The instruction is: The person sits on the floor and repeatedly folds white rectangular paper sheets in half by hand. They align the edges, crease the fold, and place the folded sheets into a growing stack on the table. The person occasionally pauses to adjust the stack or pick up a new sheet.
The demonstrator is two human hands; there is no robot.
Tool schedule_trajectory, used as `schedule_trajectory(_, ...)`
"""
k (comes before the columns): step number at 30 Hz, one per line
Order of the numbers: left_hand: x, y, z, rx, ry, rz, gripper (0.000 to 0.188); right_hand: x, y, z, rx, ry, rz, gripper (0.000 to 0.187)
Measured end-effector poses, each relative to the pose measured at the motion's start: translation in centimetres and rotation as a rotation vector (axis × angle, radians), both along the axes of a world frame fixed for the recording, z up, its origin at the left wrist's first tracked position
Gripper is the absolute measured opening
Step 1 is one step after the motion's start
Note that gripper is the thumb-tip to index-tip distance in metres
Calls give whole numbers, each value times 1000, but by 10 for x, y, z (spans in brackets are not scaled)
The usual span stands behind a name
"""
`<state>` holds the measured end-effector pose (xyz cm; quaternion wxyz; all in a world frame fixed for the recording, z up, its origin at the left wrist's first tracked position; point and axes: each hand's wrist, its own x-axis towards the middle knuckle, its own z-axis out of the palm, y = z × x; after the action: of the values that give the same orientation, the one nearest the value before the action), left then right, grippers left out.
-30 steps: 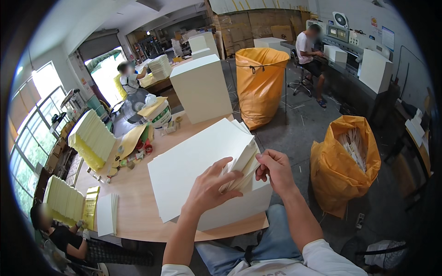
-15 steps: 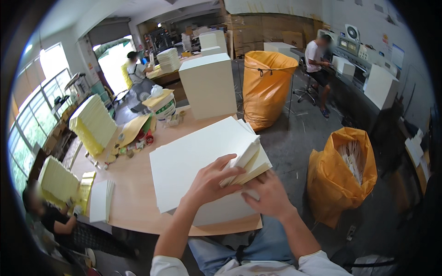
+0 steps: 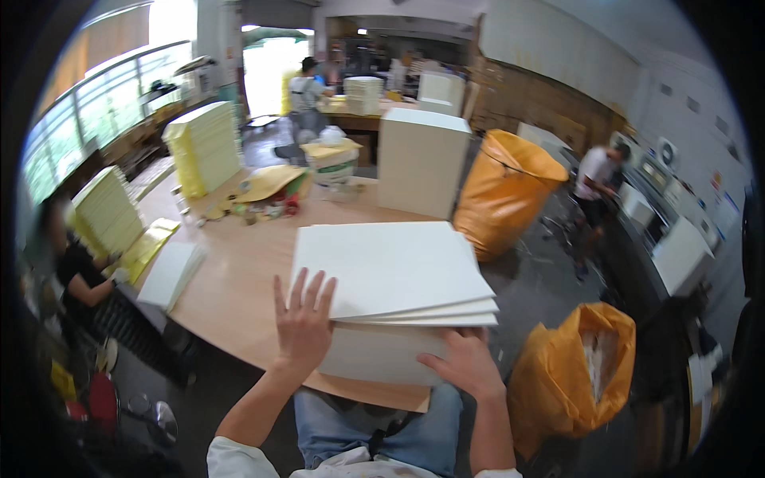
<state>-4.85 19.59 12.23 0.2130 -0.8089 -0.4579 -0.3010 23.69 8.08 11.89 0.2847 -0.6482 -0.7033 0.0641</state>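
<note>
A thick stack of large white sheets (image 3: pixel 394 267) lies in front of me at the table's near edge. Its top sheets are fanned slightly at the right corner and jut out past the block below (image 3: pixel 370 350). My left hand (image 3: pixel 304 328) is open, fingers spread and pointing away from me, over the stack's near left edge. At the near right corner, my right hand (image 3: pixel 470 362) rests against the stack's side with its thumb stretched out. Its fingertips are partly hidden by the overhanging sheets.
The wooden table (image 3: pixel 239 271) carries a tall white stack (image 3: pixel 422 163), a white bucket (image 3: pixel 333 169) and yellow-edged stacks (image 3: pixel 203 151). Orange sacks stand to the right, one far (image 3: pixel 506 195), one near (image 3: pixel 558 390). Co-workers are at the left (image 3: pixel 76 271), back (image 3: pixel 307 95) and right (image 3: pixel 596 179).
My left hand has let go of the bent-up sheet corners and moved left; the sheets now lie flat. My right hand stays near the right corner. The view has swung to the right.
</note>
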Motion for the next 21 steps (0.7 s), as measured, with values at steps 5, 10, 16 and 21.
schedule_trajectory(5, -54, 11, -16, 117, -148, -109, 30, -9, -1, -19, 86, -103, -112, 53)
schedule_trajectory(10, -31, -55, -2, 11, -200, -286, 36, 6, 12, -57, 402, -275, -205, 56)
schedule_trajectory(16, -38, -59, -74, -961, -1483, -337, 42, 2, 12, -51, 448, -319, -162, 56)
schedule_trajectory(21, -5, -47, -32, -1654, -1771, -593, 56, 6, 13, -55, 455, -368, -165, 55)
